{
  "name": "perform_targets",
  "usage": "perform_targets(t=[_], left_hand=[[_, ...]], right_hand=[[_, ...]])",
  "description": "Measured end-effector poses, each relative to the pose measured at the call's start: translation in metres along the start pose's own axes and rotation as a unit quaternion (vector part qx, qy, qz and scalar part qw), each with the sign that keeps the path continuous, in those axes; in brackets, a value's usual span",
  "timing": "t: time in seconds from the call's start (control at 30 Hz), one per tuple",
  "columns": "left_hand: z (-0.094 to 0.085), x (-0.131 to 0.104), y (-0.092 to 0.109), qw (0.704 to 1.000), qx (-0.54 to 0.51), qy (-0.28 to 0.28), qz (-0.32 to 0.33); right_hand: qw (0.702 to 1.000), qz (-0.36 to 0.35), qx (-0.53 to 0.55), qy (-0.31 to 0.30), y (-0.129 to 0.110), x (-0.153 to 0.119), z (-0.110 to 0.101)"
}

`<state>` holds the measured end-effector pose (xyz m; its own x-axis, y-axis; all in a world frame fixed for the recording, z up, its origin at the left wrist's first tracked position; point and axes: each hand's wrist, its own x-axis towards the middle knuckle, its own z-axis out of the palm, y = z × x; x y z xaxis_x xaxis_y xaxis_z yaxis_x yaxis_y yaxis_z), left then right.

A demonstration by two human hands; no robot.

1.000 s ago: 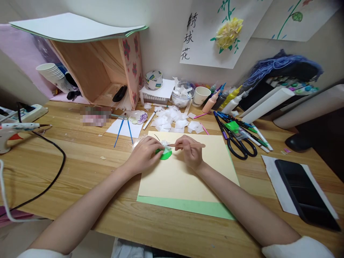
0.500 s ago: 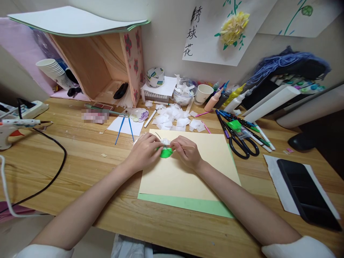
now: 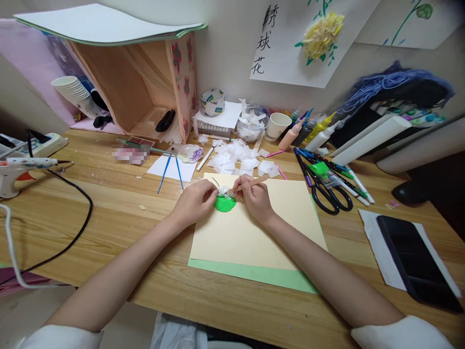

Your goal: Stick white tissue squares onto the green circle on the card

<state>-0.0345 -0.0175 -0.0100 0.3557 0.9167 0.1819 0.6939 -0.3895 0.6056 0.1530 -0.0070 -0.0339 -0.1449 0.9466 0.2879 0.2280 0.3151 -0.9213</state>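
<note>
Head view: right hand point(image 3: 256, 198) grasps wooden stick point(image 3: 250, 183); left hand point(image 3: 194, 202) pinches green disc point(image 3: 224, 203)

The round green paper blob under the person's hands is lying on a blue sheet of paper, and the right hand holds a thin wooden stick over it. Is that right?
Not quite. The head view shows the round green paper blob lying on a pale yellow sheet of paper, not a blue one. The rest holds: the right hand holds a thin wooden stick over it, and the left hand touches the blob's other side.
</note>
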Motion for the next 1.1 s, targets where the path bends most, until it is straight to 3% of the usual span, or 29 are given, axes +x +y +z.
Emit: perform_targets(t=[0.2, 0.43, 0.6, 0.83, 1.1], left_hand=[[0.0004, 0.0004, 0.0008, 1.000, 0.010, 0.006, -0.006], [0.0021, 0.0002, -0.0008, 1.000, 0.015, 0.011, -0.012], [0.0023, -0.0007, 0.0009, 1.000, 0.000, 0.016, -0.009], [0.0024, -0.0005, -0.0017, 0.995, -0.024, 0.079, -0.060], [0.0040, -0.0013, 0.0006, 0.996, -0.043, 0.034, -0.075]], right_hand=[[0.996, 0.070, 0.038, 0.035, 0.0006, 0.0016, 0.0046], [0.999, -0.022, -0.007, 0.025, -0.0037, -0.0057, 0.0040], [0.998, -0.051, -0.048, -0.004, -0.0054, -0.0064, 0.0034], [0.998, -0.050, -0.043, 0.010, -0.0047, -0.0066, 0.0038], [0.998, -0.025, -0.052, 0.006, -0.0043, -0.0045, 0.0046]])
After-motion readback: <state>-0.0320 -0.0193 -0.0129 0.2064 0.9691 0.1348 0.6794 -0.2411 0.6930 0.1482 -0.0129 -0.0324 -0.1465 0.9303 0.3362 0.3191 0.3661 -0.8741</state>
